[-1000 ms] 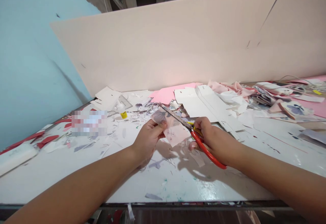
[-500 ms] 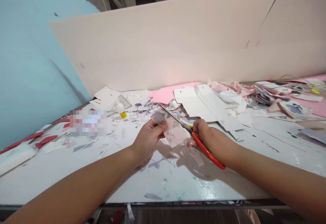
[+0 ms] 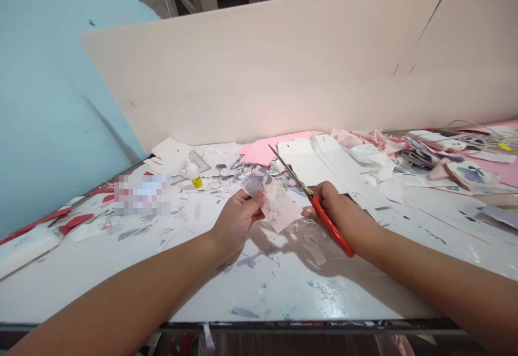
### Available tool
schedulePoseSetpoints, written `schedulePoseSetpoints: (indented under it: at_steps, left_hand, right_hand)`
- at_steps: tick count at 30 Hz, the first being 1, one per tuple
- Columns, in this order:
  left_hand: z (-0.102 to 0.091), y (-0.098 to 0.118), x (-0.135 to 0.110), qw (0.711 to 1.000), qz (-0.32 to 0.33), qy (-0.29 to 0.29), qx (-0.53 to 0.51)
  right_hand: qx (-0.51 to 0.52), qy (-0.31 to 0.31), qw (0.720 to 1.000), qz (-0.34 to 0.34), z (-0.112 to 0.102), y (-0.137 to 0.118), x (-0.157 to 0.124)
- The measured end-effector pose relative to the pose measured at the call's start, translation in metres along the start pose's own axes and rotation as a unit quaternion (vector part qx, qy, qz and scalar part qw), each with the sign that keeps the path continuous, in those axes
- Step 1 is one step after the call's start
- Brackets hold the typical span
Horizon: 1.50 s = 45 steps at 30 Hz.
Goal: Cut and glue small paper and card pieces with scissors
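Observation:
My left hand [image 3: 242,218] pinches the left edge of a pale pink piece [image 3: 281,207] with a grey flower print at its upper end; whether it is paper or cloth I cannot tell. My right hand [image 3: 338,213] is wrapped round the red handles of a pair of scissors [image 3: 332,232]. Their metal blades point up and to the left, just beyond the pink piece's right edge and apart from it. Thin offcuts [image 3: 315,248] lie on the table beneath both hands.
White cut boards [image 3: 335,162] and a pink sheet [image 3: 259,151] lie behind the hands. A small bottle with a yellow label [image 3: 196,178] stands to the left. Fabric scraps [image 3: 372,140] and a flower-printed piece [image 3: 467,175] are heaped at right. A tall pale panel [image 3: 275,75] closes off the back.
The scissors have moved off the pink piece, up and to the right, with their blades swung away from its edge. My left hand still holds the piece in nearly the same spot.

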<state>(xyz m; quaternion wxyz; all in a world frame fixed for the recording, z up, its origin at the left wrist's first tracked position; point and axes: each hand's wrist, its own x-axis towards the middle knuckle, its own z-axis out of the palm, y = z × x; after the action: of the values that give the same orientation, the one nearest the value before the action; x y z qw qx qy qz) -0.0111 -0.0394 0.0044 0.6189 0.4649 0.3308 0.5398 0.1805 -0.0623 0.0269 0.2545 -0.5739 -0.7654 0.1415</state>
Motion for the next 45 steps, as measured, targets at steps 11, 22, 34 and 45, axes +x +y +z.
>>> schedulePoseSetpoints:
  at_steps: [11, 22, 34, 45]
  left_hand:
    - [-0.009, -0.007, 0.005, 0.997, -0.014, 0.050, 0.065]
    - [-0.006, 0.006, 0.008, 0.993, 0.050, 0.105, 0.014]
    - [-0.004, 0.006, 0.007, 0.995, 0.048, 0.082, -0.005]
    - [-0.005, 0.004, 0.008, 0.993, 0.047, 0.098, -0.036]
  right_hand:
    - [0.055, -0.012, 0.998, -0.001, 0.000, 0.015, 0.005]
    - [0.025, -0.084, 0.995, -0.041, -0.007, 0.008, -0.001]
    - [-0.083, -0.093, 0.991, -0.044, -0.007, 0.000, -0.004]
    - [-0.102, -0.074, 0.991, -0.055, -0.006, -0.001, -0.004]
